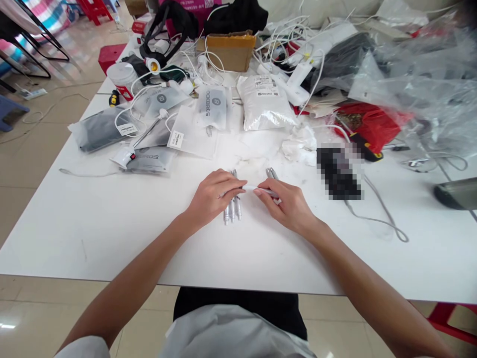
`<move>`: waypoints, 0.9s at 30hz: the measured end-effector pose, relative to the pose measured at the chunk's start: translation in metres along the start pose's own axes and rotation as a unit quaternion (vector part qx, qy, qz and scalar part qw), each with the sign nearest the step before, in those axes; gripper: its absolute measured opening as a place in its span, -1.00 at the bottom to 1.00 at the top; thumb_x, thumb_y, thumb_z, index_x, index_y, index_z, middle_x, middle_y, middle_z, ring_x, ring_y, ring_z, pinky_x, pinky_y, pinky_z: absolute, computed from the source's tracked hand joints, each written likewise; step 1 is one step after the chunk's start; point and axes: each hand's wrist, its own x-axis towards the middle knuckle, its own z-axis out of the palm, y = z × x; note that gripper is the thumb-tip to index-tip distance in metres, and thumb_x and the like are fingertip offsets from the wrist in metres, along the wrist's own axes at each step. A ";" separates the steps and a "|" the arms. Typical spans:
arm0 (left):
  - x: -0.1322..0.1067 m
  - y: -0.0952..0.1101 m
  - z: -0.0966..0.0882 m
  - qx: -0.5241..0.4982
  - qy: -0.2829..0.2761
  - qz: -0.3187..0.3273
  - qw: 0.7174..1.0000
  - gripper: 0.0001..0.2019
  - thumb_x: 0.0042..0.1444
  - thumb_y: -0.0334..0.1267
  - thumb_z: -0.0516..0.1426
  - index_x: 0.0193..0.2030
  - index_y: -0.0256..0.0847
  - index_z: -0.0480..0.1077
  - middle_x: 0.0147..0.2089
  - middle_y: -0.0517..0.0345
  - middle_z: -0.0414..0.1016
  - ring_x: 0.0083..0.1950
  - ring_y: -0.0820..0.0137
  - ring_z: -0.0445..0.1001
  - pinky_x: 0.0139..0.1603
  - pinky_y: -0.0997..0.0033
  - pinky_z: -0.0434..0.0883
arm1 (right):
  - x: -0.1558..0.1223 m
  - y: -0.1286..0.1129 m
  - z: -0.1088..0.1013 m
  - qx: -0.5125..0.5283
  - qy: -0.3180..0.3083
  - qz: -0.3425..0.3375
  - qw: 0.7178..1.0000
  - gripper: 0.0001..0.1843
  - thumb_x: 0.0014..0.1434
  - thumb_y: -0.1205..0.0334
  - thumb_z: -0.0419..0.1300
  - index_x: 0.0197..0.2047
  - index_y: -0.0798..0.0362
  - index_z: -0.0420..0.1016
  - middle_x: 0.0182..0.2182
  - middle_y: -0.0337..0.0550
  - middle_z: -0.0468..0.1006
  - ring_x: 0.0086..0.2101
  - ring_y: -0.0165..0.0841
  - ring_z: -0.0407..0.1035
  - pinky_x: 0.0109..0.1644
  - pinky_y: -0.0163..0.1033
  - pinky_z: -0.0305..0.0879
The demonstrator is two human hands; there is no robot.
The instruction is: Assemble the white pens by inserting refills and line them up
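My left hand [214, 196] and my right hand [286, 206] meet over the white table top [112, 238], both gripping a slim white pen-like stick [263, 189] that lies crosswise between them. Just under my left hand, a group of several silver pen-shaped metal parts [231, 211] lies side by side, pointing towards me. Their far ends are hidden by that hand. Near my right fingers, a few more silver parts [272, 173] lie on the table, partly hidden by the hand.
Behind my hands are sealed product pouches [196, 132], a white foil bag [264, 103], crumpled tissue [296, 145], tangled white cables [283, 42] and a cardboard box [231, 51]. A pixelated dark object [338, 172] and a grey cable [376, 211] lie to the right. Clear plastic sheeting [413, 84] is heaped at the back right.
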 end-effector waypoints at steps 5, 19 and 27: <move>0.000 -0.001 0.001 0.035 -0.012 0.020 0.999 -0.86 0.43 -0.25 0.24 0.01 -0.12 0.65 -0.23 0.08 0.66 -0.20 0.34 0.52 -0.10 0.25 0.48 | 0.002 0.001 -0.001 -0.012 -0.001 0.011 1.000 -0.73 0.49 -0.05 0.18 -0.11 -0.03 0.49 -0.46 -0.28 0.45 -0.53 -0.43 0.26 -0.44 -0.26 0.24; 0.002 0.000 0.000 0.051 -0.019 0.031 0.998 -0.86 0.42 -0.22 0.24 0.03 -0.09 0.62 -0.18 0.08 0.69 -0.16 0.30 0.56 -0.04 0.22 0.45 | 0.000 0.004 0.000 -0.028 -0.023 -0.018 0.999 -0.80 0.47 0.02 0.22 -0.08 -0.03 0.49 -0.48 -0.31 0.49 -0.56 -0.44 0.25 -0.45 -0.26 0.19; 0.013 0.014 -0.016 -0.037 0.004 -0.169 0.985 -0.74 0.40 0.00 0.25 -0.10 -0.15 0.62 -0.21 0.10 0.68 -0.15 0.33 0.59 0.04 0.25 0.49 | 0.003 0.006 -0.001 -0.045 0.027 -0.037 0.998 -0.83 0.47 0.09 0.22 -0.12 -0.01 0.53 -0.49 -0.27 0.49 -0.54 -0.43 0.27 -0.46 -0.25 0.18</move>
